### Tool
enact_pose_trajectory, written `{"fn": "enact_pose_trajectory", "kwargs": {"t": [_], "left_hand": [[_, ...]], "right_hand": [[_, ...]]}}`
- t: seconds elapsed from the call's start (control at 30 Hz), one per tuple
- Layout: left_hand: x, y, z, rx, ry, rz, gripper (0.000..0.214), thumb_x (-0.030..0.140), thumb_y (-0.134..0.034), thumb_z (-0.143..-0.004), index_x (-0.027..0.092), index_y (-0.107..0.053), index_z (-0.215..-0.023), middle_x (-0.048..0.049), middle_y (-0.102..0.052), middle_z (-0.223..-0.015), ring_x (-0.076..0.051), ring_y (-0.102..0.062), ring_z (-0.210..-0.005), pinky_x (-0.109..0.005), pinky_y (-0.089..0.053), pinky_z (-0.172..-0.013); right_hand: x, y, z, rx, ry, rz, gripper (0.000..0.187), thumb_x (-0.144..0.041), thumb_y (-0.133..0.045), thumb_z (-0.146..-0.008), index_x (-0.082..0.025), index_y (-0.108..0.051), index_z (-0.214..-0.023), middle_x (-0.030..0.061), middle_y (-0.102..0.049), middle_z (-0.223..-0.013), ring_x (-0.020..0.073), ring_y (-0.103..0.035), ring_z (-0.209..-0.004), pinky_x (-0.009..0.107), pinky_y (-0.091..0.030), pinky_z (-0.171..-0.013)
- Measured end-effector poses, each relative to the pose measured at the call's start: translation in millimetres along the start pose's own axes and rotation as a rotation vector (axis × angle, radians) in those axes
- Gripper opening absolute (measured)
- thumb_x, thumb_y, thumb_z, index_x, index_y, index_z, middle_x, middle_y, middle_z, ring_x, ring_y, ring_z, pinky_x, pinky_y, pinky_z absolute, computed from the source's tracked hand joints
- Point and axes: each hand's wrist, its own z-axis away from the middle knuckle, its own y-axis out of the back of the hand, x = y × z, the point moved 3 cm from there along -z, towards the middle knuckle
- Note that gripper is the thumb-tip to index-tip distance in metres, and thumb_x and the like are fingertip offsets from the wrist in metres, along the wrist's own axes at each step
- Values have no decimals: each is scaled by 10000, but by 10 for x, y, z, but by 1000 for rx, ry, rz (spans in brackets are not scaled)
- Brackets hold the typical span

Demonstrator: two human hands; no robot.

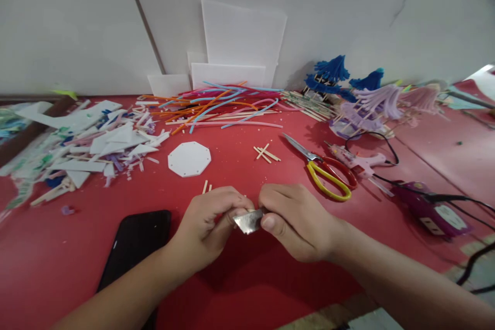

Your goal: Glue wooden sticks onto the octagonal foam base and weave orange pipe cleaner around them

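My right hand [299, 221] is closed round a knife blade [248, 221], a short piece of shiny metal with a slanted end. The blade points left, against the fingertips of my left hand [211, 221]. My left hand is closed in a pinch on a thin wooden stick, mostly hidden by the fingers and the blade. Just beyond it, the ends of two pale wooden sticks [205, 186] show. A white octagonal foam board [189, 159] with small holes near its corners lies farther off. Several short cut sticks [266, 153] are crossed in a small heap ahead of my hands.
Scissors [328, 172] and a pink glue gun [359, 160] lie at right, near a purple power strip [433, 211]. A black phone [135, 247] is at left. Foam scraps [112, 139], coloured strips [224, 105], white boards [243, 36] and blue and purple roof-shaped models [332, 69] line the back.
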Motion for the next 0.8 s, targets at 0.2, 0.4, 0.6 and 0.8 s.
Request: {"fn": "enact_pose_trajectory", "kwargs": {"t": [0.2,0.4,0.6,0.8], "left_hand": [[-11,0,10,55,54,-80,204,178,-452,-905,193,-611,-778,-7,-641,-682,-130,-593,-654,-241,-445,-650],[-161,-17,21,75,242,-632,288,226,-418,-887,155,-567,-1122,-48,-597,-727,-217,-566,-721,-328,-438,-646],[-169,-67,23,5,254,-828,324,206,-384,-870,155,-571,-1129,-39,-541,-656,-239,-533,-666,-345,-402,-601],[-149,-72,26,-58,240,-980,320,195,-410,-837,162,-587,-1102,-62,-578,-663,-278,-552,-715,-371,-405,-628]], "right_hand": [[192,164,-23,241,-205,175,345,-381,-290,-970,-191,-443,-724,-12,-477,-604,124,-435,-536,250,-263,-527],[406,179,-39,192,-560,402,242,-399,-515,-877,-158,-509,-901,75,-615,-822,216,-587,-753,286,-370,-635],[578,65,-106,-62,-674,516,118,-192,-462,-882,-138,-549,-940,110,-648,-925,229,-617,-825,294,-387,-655],[504,18,-273,-75,-591,531,323,-134,-444,-852,-196,-540,-1154,83,-657,-1045,226,-635,-889,298,-428,-704]]}}
